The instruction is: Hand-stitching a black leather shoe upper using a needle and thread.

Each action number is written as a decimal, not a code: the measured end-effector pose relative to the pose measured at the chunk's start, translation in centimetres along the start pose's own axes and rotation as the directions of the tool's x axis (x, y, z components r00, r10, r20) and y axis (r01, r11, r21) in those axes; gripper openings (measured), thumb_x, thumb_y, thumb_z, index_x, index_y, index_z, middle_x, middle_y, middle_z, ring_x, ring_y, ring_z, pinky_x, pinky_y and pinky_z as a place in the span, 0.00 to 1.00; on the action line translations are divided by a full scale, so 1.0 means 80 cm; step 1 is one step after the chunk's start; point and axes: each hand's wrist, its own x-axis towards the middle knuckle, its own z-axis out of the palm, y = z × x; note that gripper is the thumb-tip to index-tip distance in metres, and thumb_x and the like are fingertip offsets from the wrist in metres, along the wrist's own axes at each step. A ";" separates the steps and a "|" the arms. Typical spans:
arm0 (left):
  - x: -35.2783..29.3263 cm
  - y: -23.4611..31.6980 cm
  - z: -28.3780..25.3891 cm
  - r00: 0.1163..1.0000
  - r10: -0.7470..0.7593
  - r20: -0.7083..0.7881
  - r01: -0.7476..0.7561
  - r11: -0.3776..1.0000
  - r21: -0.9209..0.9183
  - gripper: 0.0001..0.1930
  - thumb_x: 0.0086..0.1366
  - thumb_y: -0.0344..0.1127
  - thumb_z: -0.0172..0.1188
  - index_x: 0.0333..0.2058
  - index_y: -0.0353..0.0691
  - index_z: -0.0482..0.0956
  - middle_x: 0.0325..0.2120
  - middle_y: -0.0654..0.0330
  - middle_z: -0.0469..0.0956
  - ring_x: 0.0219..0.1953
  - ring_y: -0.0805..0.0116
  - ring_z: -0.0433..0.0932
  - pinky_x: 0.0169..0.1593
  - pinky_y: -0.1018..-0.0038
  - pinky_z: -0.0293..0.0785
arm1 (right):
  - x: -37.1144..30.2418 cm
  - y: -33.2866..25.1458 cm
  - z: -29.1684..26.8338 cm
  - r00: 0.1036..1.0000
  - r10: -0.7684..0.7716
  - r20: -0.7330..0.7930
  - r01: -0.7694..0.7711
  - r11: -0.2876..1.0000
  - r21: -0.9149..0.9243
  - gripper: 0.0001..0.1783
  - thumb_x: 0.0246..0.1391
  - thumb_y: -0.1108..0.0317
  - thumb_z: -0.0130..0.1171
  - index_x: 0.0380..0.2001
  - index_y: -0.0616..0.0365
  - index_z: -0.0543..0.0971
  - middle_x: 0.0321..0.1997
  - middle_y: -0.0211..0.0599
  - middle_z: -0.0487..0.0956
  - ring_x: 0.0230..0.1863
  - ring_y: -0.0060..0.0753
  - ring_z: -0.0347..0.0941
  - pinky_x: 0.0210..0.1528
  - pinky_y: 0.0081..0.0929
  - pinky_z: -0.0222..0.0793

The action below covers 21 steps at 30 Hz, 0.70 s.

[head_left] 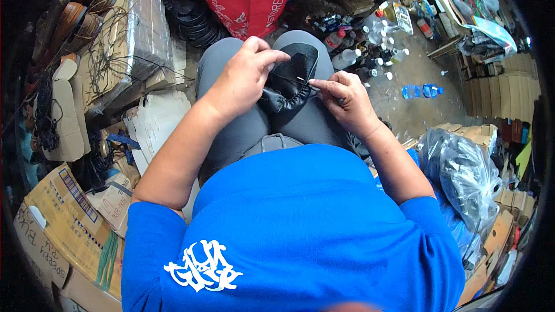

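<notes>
1. shoe upper (292, 78), black leather, is lying across the person's lap on the grey trousers (243, 127), toe end pointing away from the body. it is sitting on a rounded thigh rather than a flat support, so i judge it could be sliding or rolling off toward the floor if the holding grip is easing.

2. left hand (243, 78) is closing around the near side of the upper, fingers curled together and clamped on the leather edge. if this hold is loosening mid-pull, the seam line could be shifting and the stitch could be landing off its row.

3. right hand (347, 101) is pinching, thumb and forefinger pressed together on what looks like a thin needle (305, 81) at the upper's rim. the fingertips of both hands are sitting very close to that point, so a slip could be pricking a finger.

4. thread (286, 75), a fine dark line, is running across the opening between the two hands. pulled too hard it could be snapping or puckering the leather; left slack it could be tangling. it is too thin to tell how taut it is.

5. plastic bottles (376, 52) are crowding the floor just beyond the knees, with cardboard boxes (63, 219) to the left and a plastic bag (462, 173) to the right. a dropped needle could be vanishing among them.
</notes>
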 end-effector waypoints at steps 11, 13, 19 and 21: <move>-0.037 0.012 0.019 0.978 -0.204 -0.033 0.204 0.979 -0.023 0.16 0.57 0.21 0.55 0.44 0.41 0.77 0.30 0.56 0.70 0.30 0.64 0.73 0.35 0.74 0.70 | -0.006 -0.009 0.000 0.982 0.125 0.143 -0.129 0.992 0.019 0.22 0.43 0.73 0.61 0.46 0.48 0.77 0.29 0.33 0.71 0.35 0.37 0.69 0.43 0.36 0.61; -0.036 0.011 0.021 0.977 -0.208 -0.044 0.205 0.977 -0.052 0.14 0.56 0.22 0.56 0.41 0.40 0.79 0.28 0.57 0.71 0.29 0.65 0.73 0.34 0.74 0.70 | -0.011 -0.019 0.004 0.998 0.026 0.057 -0.018 0.990 -0.137 0.23 0.43 0.73 0.60 0.46 0.48 0.76 0.30 0.33 0.71 0.37 0.37 0.69 0.46 0.38 0.59; -0.029 0.004 0.029 0.991 -0.064 -0.120 0.094 0.960 0.264 0.04 0.49 0.30 0.65 0.27 0.43 0.82 0.20 0.63 0.73 0.28 0.66 0.74 0.35 0.68 0.67 | -0.015 -0.024 0.009 0.999 -0.016 0.032 0.022 0.977 -0.212 0.22 0.45 0.72 0.59 0.47 0.48 0.76 0.30 0.33 0.71 0.37 0.37 0.69 0.47 0.37 0.57; -0.027 0.003 0.033 0.988 -0.026 -0.154 0.085 0.918 0.387 0.04 0.49 0.33 0.66 0.26 0.44 0.82 0.21 0.64 0.75 0.28 0.65 0.73 0.35 0.67 0.64 | -0.012 -0.024 0.005 0.999 0.006 0.044 0.002 0.983 -0.184 0.22 0.44 0.72 0.60 0.47 0.47 0.76 0.29 0.33 0.71 0.37 0.37 0.69 0.47 0.37 0.58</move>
